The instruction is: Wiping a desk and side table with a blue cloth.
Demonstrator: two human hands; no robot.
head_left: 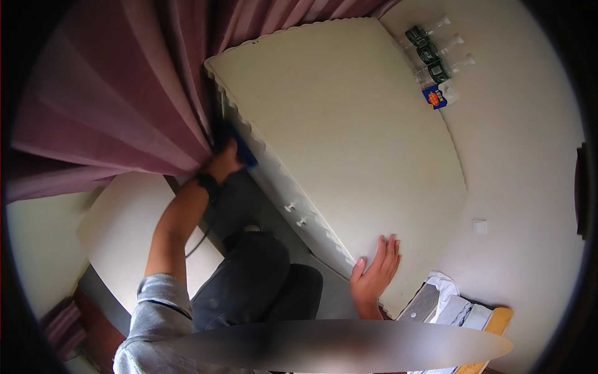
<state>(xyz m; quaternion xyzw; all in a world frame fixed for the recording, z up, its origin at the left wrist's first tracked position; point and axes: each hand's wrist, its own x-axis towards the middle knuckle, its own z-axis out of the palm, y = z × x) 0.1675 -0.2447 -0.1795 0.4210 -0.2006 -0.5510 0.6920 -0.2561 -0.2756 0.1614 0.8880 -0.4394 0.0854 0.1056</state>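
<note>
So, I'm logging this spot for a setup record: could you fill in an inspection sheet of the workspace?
Surface: pale top with a wavy edge; two white knobs on the side below it.
Job's things: blue item beside that side, blurred; its kind cannot be told.
Clutter: three bottles and a blue box in a row by the wall; white cloth at lower right.
Hands: left hand at the blue item, grip unclear; right hand open on the pale top near its edge.
Cables: thin dark cord below the left wrist.
Surroundings: pink-purple curtain at left; wall with a white plate at right.
</note>
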